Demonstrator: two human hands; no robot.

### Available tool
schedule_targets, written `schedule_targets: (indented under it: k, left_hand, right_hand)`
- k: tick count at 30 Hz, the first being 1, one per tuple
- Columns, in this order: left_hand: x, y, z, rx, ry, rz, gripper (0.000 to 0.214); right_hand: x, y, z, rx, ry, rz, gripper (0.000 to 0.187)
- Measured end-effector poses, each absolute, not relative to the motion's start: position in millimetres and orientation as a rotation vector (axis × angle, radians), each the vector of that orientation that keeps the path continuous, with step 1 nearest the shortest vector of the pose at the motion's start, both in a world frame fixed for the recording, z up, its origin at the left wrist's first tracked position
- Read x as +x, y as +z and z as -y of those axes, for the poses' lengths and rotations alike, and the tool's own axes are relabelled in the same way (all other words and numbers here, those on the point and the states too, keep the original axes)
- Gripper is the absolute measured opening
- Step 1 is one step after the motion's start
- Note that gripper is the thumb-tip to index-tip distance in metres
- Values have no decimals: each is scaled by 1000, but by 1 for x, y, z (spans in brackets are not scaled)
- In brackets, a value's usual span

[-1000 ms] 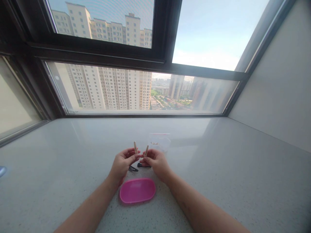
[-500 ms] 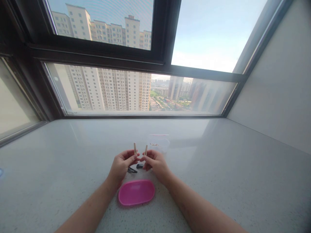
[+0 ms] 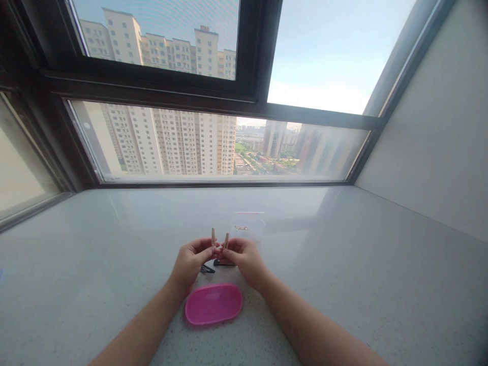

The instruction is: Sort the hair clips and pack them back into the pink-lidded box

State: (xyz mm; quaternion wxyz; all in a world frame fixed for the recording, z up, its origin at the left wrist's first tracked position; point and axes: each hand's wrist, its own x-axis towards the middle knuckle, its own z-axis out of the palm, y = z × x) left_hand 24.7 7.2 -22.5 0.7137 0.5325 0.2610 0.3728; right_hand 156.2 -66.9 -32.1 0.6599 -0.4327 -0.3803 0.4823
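Note:
Close together above the counter, both my hands hold small beige snap hair clips upright. My left hand (image 3: 192,259) pinches one hair clip (image 3: 213,236) between thumb and fingers. In my right hand (image 3: 243,254) a second hair clip (image 3: 226,240) is pinched the same way, leaning slightly. The fingertips of both hands nearly meet; whether they touch I cannot tell. Below them lie a black snap hair clip (image 3: 208,269) by my left fingers and another black clip (image 3: 221,263), partly hidden by my right hand. A pink oval tray (image 3: 213,322) sits nearer, between my wrists.
Beyond my hands lies a clear zip bag (image 3: 256,223) with a pinkish line along its top and small clips (image 3: 241,227) on or in it. The speckled pale counter (image 3: 114,244) runs back to a dark-framed window (image 3: 221,185). A white wall (image 3: 427,132) stands at the right.
The two beige clips have come a little closer together. My right fingers have shifted slightly, showing the black clip beneath them differently. The tray stays put.

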Motion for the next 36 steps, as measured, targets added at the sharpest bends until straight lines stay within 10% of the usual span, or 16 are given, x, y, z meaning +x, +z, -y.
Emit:
schedule_targets:
  k: [36]
  left_hand:
    - [26, -22, -5, 1094, 813, -590, 31]
  right_hand:
    - [162, -34, 68, -954, 1110, 767, 30]
